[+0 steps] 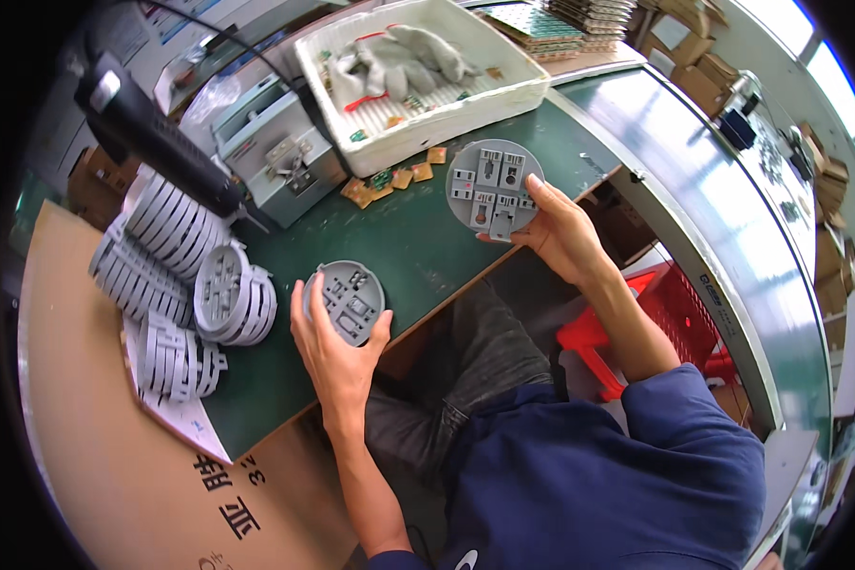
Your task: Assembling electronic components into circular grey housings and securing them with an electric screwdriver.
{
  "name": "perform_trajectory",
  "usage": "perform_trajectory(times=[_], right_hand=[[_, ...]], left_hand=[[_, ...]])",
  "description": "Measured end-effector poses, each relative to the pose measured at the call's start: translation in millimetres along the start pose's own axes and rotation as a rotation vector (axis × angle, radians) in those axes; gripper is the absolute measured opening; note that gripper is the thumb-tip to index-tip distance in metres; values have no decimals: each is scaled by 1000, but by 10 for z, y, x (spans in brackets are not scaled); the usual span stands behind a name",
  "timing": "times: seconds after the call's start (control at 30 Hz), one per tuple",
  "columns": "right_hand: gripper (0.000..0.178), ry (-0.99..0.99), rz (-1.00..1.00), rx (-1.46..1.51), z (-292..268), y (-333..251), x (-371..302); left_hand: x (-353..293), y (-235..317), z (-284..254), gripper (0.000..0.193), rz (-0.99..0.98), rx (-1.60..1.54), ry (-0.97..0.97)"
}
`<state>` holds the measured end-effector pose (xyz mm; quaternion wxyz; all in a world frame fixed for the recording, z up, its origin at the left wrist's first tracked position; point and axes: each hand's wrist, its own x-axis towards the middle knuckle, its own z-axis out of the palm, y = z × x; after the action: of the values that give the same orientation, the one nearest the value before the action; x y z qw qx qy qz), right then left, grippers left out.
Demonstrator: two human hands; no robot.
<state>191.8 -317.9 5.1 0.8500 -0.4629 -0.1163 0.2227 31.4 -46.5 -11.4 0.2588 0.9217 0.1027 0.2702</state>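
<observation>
In my right hand (568,233) is a round grey plastic panel (461,211) with several socket-like inserts, its face turned toward me above the bench edge. My thumb lies on its rim, while the other fingers are partly hidden behind it. Near the bench's front edge, my left hand (337,370) grips a second round grey plastic part (356,309) by its sides, fingers at the left rim and thumb at the right. Slots and raised shapes show inside this part, which appears to rest on the green bench top (413,252).
Stacked grey round parts (235,294) crowd the bench's left end. Behind stand a black electric screwdriver (152,133), a grey metal machine (280,157) and a white foam tray (437,128) holding gloves. Small circuit boards (402,179) lie before the tray. A red basket (674,309) is at right.
</observation>
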Motion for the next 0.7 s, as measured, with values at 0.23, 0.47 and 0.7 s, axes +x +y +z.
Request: perform_trajectory(times=[0.23, 0.47, 0.7], right_hand=[[45, 607, -331, -462, -1006, -822, -76], [45, 531, -333, -576, -851, -1006, -390], [44, 414, -374, -830, -527, -723, -348]], left_hand=[[19, -47, 61, 88, 51, 14, 13], [-20, -97, 83, 89, 36, 75, 30], [-3, -59, 94, 86, 35, 95, 25]])
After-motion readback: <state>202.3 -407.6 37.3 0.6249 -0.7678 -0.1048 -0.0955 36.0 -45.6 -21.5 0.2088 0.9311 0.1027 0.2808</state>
